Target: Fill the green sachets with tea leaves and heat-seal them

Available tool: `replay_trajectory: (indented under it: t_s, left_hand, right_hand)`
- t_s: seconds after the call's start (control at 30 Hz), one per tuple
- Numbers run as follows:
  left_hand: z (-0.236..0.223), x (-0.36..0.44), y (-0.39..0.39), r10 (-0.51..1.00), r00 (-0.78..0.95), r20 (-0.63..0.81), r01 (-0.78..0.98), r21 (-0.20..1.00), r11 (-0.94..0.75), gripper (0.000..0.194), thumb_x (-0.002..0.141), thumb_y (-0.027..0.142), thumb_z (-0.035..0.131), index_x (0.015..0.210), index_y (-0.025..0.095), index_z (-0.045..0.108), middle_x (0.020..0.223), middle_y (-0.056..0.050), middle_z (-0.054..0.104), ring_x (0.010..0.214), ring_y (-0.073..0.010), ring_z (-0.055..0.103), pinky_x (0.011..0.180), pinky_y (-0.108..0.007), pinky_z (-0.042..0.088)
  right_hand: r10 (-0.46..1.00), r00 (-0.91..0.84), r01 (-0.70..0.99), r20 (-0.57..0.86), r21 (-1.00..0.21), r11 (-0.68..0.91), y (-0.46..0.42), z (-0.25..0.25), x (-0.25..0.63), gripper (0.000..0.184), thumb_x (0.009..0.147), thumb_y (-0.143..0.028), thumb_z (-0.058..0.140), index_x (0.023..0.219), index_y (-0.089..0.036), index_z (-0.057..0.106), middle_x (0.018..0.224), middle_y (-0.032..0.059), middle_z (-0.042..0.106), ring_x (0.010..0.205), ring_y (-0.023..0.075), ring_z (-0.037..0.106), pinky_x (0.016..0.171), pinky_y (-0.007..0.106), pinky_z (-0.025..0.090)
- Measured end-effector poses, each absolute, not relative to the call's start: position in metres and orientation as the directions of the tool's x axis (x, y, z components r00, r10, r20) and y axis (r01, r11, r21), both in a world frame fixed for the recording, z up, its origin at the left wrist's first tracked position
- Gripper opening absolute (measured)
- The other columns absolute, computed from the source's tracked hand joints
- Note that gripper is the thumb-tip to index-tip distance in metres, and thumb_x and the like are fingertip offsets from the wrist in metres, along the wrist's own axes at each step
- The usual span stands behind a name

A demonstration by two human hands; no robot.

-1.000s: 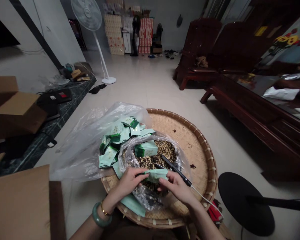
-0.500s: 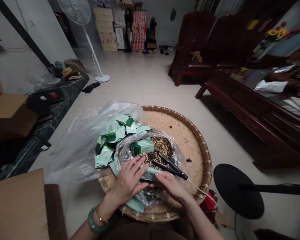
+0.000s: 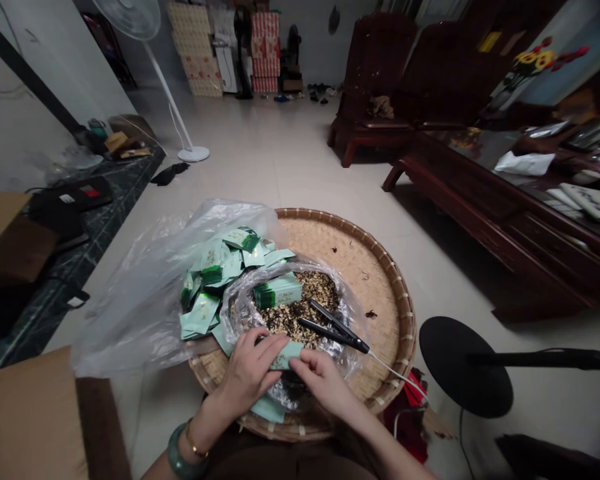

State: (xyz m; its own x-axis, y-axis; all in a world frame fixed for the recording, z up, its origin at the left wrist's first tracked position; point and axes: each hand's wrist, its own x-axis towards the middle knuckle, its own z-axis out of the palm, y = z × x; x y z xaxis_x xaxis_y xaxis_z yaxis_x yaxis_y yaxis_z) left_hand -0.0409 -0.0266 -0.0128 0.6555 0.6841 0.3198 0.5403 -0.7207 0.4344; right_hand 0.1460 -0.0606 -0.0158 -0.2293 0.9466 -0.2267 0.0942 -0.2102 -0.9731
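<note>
A pale green sachet (image 3: 286, 357) lies between my two hands, above the near side of an opened plastic bag (image 3: 234, 300). My left hand (image 3: 250, 363) grips its left part, with the fingers laid over it. At the sachet's right end my right hand (image 3: 323, 379) pinches it between thumb and fingers. Loose dark and light dried bits (image 3: 317, 287) fill the bag. On them rest a stack of green sachets (image 3: 279, 291) and a black flat-iron-like heat sealer (image 3: 340, 330) with its arms apart. Several more sachets (image 3: 215, 263) are heaped to the left.
A round bamboo tray (image 3: 405, 313) carries all this. A large clear plastic sheet (image 3: 130, 300) spreads over its left edge. Cardboard box (image 3: 25, 413) at near left, black round stand base (image 3: 463, 367) at right, white fan (image 3: 193, 153) and dark wooden table (image 3: 460, 200) beyond.
My left hand lifted off the sachet with spread fingers, then came back down over it. My right hand kept hold of the sachet. The whole view shifted slightly.
</note>
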Motion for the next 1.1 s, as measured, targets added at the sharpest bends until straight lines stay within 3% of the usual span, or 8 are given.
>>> replay_trajectory:
  t_s: [0.13, 0.27, 0.4, 0.57, 0.7, 0.77, 0.9, 1.1]
  left_hand:
    - [-0.005, -0.043, -0.023, 0.672, 0.663, 0.33, 0.435, 0.56, -0.705, 0.038, 0.084, 0.017, 0.058, 0.122, 0.018, 0.054, 0.111, -0.011, 0.066, 0.094, -0.0246, 0.052, 0.08, -0.041, 0.05]
    - [-0.006, -0.049, -0.019, 0.649, 0.7, 0.297, 0.4, 0.59, -0.701, 0.04, 0.084, 0.016, 0.059, 0.124, 0.018, 0.052, 0.114, -0.011, 0.065, 0.098, -0.0247, 0.052, 0.081, -0.041, 0.052]
    - [-0.004, -0.048, -0.018, 0.654, 0.709, 0.262, 0.432, 0.572, -0.697, 0.045, 0.084, 0.02, 0.062, 0.127, 0.017, 0.05, 0.118, -0.012, 0.062, 0.104, -0.0255, 0.051, 0.087, -0.044, 0.05]
    - [0.003, -0.036, -0.022, 0.69, 0.668, 0.279, 0.455, 0.581, -0.675, 0.039, 0.083, 0.02, 0.063, 0.121, 0.018, 0.054, 0.111, -0.011, 0.065, 0.1, -0.0248, 0.055, 0.084, -0.043, 0.051]
    - [0.003, -0.038, -0.019, 0.738, 0.583, 0.339, 0.437, 0.635, -0.637, 0.034, 0.082, 0.021, 0.065, 0.115, 0.02, 0.057, 0.103, -0.009, 0.067, 0.095, -0.0231, 0.058, 0.081, -0.04, 0.052]
    - [0.002, -0.042, -0.016, 0.782, 0.516, 0.351, 0.455, 0.661, -0.597, 0.034, 0.08, 0.024, 0.067, 0.113, 0.021, 0.058, 0.101, -0.008, 0.067, 0.095, -0.0227, 0.059, 0.081, -0.04, 0.052]
    - [0.002, -0.053, -0.011, 0.882, 0.369, 0.293, 0.508, 0.731, -0.455, 0.034, 0.075, 0.028, 0.071, 0.107, 0.021, 0.062, 0.097, -0.006, 0.066, 0.084, -0.0193, 0.062, 0.068, -0.031, 0.054]
    - [-0.003, -0.06, -0.009, 0.952, 0.187, 0.241, 0.532, 0.79, -0.304, 0.041, 0.07, 0.033, 0.074, 0.106, 0.019, 0.062, 0.1, -0.007, 0.067, 0.084, -0.0201, 0.066, 0.071, -0.031, 0.057]
  right_hand:
    - [0.948, -0.212, 0.034, -0.236, -0.971, -0.235, -0.062, -0.009, 0.151, 0.044, 0.08, -0.058, 0.056, 0.063, -0.017, 0.052, 0.057, -0.0052, 0.037, 0.055, 0.0095, 0.029, 0.051, 0.023, 0.024]
    - [0.945, -0.215, 0.012, -0.248, -0.968, -0.251, -0.063, -0.009, 0.158, 0.047, 0.079, -0.06, 0.056, 0.06, -0.018, 0.048, 0.057, -0.0052, 0.036, 0.056, 0.01, 0.032, 0.053, 0.023, 0.027]
    - [0.962, -0.17, 0.056, -0.215, -0.976, -0.209, -0.064, -0.009, 0.159, 0.044, 0.083, -0.059, 0.053, 0.066, -0.018, 0.057, 0.062, -0.0023, 0.049, 0.062, 0.0129, 0.044, 0.059, 0.024, 0.036]
    - [0.974, -0.177, 0.106, -0.141, -0.987, -0.124, -0.068, 0.003, 0.157, 0.036, 0.087, -0.05, 0.053, 0.093, -0.02, 0.071, 0.09, 0.0057, 0.07, 0.087, 0.0214, 0.061, 0.081, 0.032, 0.046]
    - [0.994, 0.048, 0.094, -0.096, -0.991, -0.1, -0.068, 0.0, 0.168, 0.041, 0.093, -0.048, 0.042, 0.091, -0.019, 0.072, 0.094, 0.0089, 0.072, 0.092, 0.0231, 0.064, 0.086, 0.036, 0.049]
    - [0.993, 0.076, 0.203, -0.091, -0.974, -0.105, -0.066, -0.01, 0.177, 0.04, 0.094, -0.045, 0.041, 0.091, -0.019, 0.071, 0.094, 0.0097, 0.072, 0.091, 0.0238, 0.065, 0.086, 0.038, 0.05]
    - [0.997, -0.051, 0.504, -0.065, -0.863, -0.03, -0.054, -0.038, 0.192, 0.031, 0.09, -0.029, 0.043, 0.105, -0.019, 0.069, 0.109, 0.0112, 0.07, 0.102, 0.0258, 0.064, 0.094, 0.044, 0.048]
    - [0.993, -0.097, 0.667, 0.067, -0.736, 0.114, -0.02, -0.06, 0.199, 0.04, 0.089, -0.023, 0.044, 0.126, -0.015, 0.057, 0.132, 0.0154, 0.056, 0.125, 0.0263, 0.05, 0.108, 0.049, 0.037]
